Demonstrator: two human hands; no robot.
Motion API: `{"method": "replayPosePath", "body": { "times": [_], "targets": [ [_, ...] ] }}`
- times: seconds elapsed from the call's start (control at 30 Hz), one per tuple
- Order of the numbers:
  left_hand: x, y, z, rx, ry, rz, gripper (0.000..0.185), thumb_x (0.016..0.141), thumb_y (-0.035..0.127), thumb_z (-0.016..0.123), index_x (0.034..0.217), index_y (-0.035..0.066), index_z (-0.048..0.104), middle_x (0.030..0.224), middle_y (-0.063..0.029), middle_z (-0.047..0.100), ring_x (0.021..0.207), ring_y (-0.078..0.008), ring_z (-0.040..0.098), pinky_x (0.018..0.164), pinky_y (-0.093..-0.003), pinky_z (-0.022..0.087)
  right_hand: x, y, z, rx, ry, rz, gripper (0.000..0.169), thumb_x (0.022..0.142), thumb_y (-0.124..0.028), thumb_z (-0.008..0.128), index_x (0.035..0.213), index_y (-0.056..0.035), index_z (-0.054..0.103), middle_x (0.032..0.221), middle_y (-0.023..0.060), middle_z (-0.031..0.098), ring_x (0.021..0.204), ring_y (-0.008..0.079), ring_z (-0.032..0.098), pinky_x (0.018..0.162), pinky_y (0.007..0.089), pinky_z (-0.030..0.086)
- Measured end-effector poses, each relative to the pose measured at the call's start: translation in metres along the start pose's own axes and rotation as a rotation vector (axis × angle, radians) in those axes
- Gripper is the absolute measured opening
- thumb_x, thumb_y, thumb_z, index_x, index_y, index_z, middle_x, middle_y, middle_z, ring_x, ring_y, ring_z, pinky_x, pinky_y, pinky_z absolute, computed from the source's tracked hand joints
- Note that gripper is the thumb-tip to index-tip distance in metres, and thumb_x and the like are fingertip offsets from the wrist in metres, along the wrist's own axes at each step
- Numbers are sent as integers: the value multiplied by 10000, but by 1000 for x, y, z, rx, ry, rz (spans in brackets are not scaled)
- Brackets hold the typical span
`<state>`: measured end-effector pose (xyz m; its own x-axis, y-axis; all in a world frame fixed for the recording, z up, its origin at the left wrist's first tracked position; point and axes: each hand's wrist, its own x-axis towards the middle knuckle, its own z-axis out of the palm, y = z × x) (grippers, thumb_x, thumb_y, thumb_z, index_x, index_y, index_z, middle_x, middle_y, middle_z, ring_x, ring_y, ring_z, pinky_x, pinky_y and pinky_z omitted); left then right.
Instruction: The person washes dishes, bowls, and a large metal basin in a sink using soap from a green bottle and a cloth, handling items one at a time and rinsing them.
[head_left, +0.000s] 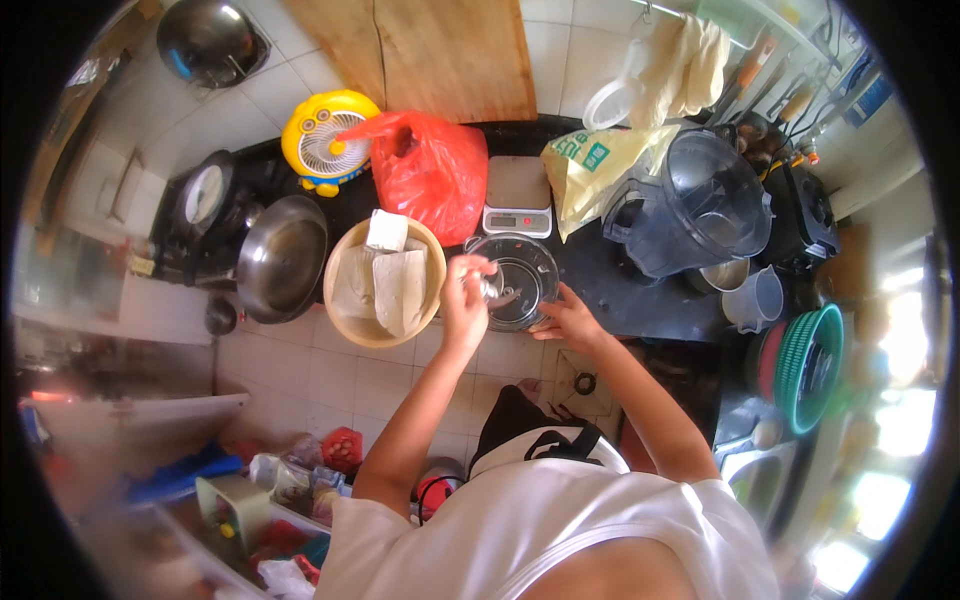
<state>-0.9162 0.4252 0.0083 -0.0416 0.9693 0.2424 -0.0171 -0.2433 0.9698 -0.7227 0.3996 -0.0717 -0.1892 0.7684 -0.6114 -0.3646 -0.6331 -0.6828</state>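
Observation:
A clear round bowl (534, 259), which looks like a food chopper's, stands near the counter's front edge. My right hand (568, 321) grips its lower right side, fingers spread along the wall. Over the bowl's left side, my left hand (466, 298) pinches a small shiny chopper blade (504, 298); its upper part is partly hidden by my fingers. Just left of that hand sits a cream basin (335, 311) with several pale blocks that look like tofu (400, 289). One smaller white block (387, 230) rests on top near the basin's back rim.
Behind the bowl are a digital kitchen scale (517, 196) and a red plastic bag (431, 176). A yellow fan (330, 139) and a steel wok (281, 259) stand left. To the right are a yellowish bag (592, 172), a large dark clear bucket (697, 210), a measuring jug (752, 298) and a green colander (810, 367).

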Motion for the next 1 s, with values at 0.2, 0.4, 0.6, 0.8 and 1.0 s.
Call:
{"method": "replayPosePath", "body": {
  "times": [0.2,0.4,0.6,0.8,1.0],
  "targets": [
    [26,-72,15,253,-295,-24,173,857,-92,399,915,4,530,839,-91,629,912,-195,623,849,-298,455,-82,-13,-40,58,126,-71,668,867,-82,552,1410,-2,171,1381,236,336,922,301,624,743,357,537],
    [13,-93,22,334,-370,-5,211,804,-133,411,884,21,531,817,-86,643,805,-184,655,743,-278,490,-147,-9,-72,122,251,-138,441,889,-87,520,1291,37,390,1218,200,532,871,248,637,723,310,530],
    [12,-109,29,478,-481,100,176,785,-95,453,864,32,544,811,-93,642,786,-245,640,709,-328,487,-176,-2,-87,204,329,-221,369,897,-99,513,1237,28,449,1149,189,586,859,225,640,739,299,525],
    [18,-120,15,635,-593,-44,232,793,-67,448,942,32,595,921,-159,636,918,-303,611,784,-371,474,-191,-3,-90,220,343,-208,392,894,-115,521,1249,28,438,1174,168,573,898,221,627,752,305,522],
    [21,-54,46,714,-625,278,412,706,-34,617,1103,27,522,1074,-182,548,1038,-366,497,921,-406,379,-248,36,-136,204,466,-256,401,908,-127,519,1269,20,426,1200,155,546,912,210,613,761,311,525]
  ]
}}
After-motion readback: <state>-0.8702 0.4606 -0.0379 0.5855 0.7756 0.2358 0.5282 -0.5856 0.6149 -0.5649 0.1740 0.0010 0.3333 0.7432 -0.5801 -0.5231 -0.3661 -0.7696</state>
